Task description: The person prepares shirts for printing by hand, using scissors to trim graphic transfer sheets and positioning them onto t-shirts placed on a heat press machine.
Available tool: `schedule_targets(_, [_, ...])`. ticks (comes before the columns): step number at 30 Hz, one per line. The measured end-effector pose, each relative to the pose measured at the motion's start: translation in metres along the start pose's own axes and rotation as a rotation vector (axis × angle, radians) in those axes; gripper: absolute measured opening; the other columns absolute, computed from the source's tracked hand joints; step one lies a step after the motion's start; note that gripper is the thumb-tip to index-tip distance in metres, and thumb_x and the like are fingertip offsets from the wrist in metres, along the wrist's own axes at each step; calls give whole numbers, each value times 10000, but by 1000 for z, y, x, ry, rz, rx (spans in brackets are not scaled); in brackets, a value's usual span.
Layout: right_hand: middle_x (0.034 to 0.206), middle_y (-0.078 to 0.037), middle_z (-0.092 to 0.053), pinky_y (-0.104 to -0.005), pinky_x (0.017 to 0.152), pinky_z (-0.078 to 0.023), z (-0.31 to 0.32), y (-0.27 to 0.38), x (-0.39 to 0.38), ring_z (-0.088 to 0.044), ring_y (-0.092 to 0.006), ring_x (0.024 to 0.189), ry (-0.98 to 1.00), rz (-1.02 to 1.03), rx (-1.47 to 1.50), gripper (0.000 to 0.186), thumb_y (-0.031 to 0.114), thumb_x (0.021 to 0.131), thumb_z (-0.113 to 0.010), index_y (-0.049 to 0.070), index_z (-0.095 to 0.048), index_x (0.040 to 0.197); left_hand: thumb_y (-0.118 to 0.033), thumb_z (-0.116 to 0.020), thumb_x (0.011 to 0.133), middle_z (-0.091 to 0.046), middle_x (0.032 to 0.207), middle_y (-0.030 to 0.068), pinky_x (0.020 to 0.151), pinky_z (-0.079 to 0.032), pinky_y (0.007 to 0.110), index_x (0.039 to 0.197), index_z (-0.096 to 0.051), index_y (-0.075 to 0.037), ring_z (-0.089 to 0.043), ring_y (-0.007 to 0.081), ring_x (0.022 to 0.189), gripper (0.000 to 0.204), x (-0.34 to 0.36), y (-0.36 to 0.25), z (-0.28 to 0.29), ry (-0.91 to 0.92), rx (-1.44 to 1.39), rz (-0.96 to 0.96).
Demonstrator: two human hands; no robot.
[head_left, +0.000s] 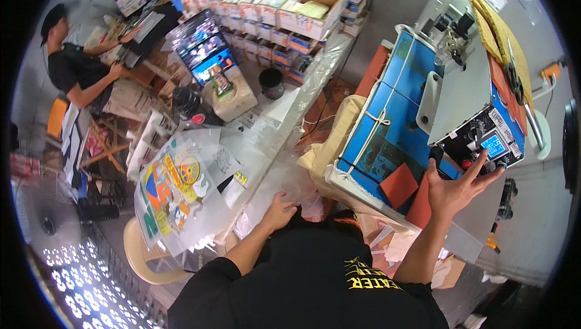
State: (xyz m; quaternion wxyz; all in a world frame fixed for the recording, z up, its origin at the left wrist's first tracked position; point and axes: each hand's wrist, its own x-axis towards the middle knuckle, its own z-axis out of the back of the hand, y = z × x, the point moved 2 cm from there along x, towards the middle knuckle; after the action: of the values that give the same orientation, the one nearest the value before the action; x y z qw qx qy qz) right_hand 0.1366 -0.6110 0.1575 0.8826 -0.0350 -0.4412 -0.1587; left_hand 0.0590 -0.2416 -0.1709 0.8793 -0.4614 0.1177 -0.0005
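crowding blue table [393, 117], boxes [302, 8] (stacked)

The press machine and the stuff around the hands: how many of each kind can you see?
Heat press machine: 1
Blue platen bed: 1
Orange-red pads by the right hand: 1
Printed colourful sheets: 1
Clear plastic film under the left hand: 1
Total: 5

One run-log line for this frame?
right hand: open, at press control panel | left hand: on clear film | prints on table | coworker far left
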Motion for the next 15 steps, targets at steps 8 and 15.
schedule_targets(8, [1561, -343, -122, -597, 1096, -336, 5, 11, -2, -199, -531, 1440, -70, -19, 111, 1121, 428, 517, -924, 226, -420, 1499, -349, -645, 919, -693, 998, 170, 876, -471, 354, 1105, -677, 21, -632, 256, 962, 415, -47, 71, -48, 380, -251, 511])
schedule_targets(15, [1365, -279, -449, -500, 1027, -407, 27, -23, -14, -467, -402, 1268, -147, 185, 787, 309, 123, 898, -633, -37, -613, 1162, -376, -535, 976, -677, 1179, 152, 988, -441, 371, 1235, -636, 14, -611, 261, 1106, 478, -88, 136, -92, 358, -426, 649])
